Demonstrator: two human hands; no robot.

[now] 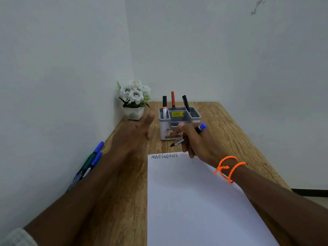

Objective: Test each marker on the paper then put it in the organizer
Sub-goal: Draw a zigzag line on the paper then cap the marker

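Observation:
A white sheet of paper (191, 201) lies on the wooden table, with a short zigzag scribble (164, 156) along its top edge. My right hand (197, 142) holds a marker (201, 128) just above that edge; the blue end points up and right, and the tip points down and left over the bare wood. Behind it stands the grey organizer (179, 119) with a black-capped marker (164, 105), a red one (173, 100) and a black pen (186, 102) upright inside. My left hand (136, 134) hovers left of the organizer with fingers spread, holding nothing.
Several markers with blue and green caps (92, 160) lie at the table's left edge by the wall. A small white pot of white flowers (134, 100) sits in the back left corner. The table (221, 125) ends at the right, where the floor shows.

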